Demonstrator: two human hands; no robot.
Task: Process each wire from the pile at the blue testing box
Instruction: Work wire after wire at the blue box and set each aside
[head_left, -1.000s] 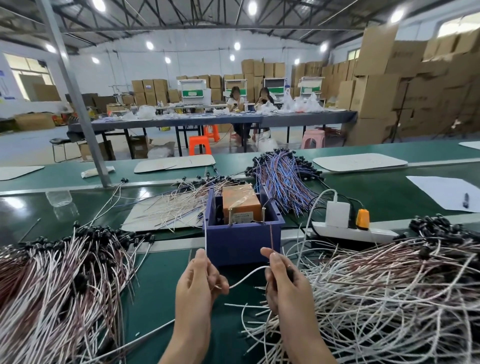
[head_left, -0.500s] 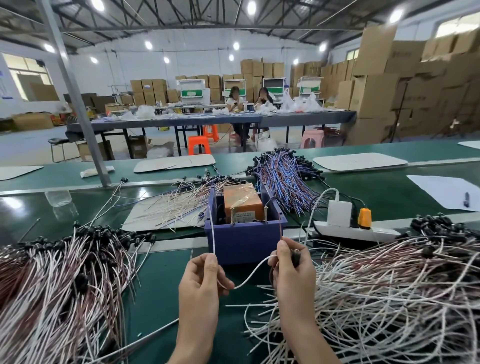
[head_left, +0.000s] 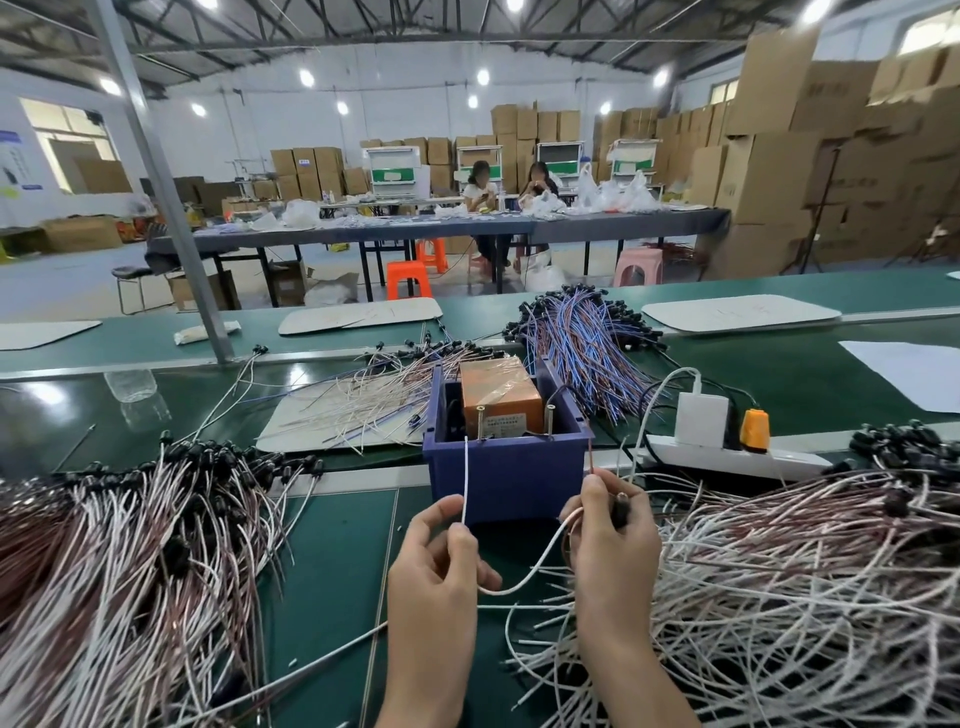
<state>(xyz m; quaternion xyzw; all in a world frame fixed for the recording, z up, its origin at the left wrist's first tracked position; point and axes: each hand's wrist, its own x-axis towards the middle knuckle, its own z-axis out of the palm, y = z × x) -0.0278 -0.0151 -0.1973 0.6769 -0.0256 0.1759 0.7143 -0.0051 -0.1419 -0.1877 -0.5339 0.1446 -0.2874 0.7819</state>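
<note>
White wire end (head_left: 466, 478) now reaches the blue box (head_left: 506, 483) rim, pinched in the left hand (head_left: 441, 571) grip; right hand (head_left: 615, 540) pinches the brown end (head_left: 590, 457).

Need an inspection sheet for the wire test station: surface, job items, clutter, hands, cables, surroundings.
Surface: green bench mat, mostly under wire.
Job's things: blue plastic testing box holds orange unit with two metal posts; left white-and-brown wire pile and right white-and-brown wire pile flank it; blue wire bundle behind.
Clutter: clear plastic bottle, white paper sheet.
Grippers: left hand pinches white wire lead, tip raised near the box's front rim; right hand pinches brown wire lead likewise.
Cables: white power strip with white adapter and orange plug, right of the box.
Surroundings: stacked cardboard boxes, two seated persons at far table, orange stools.
</note>
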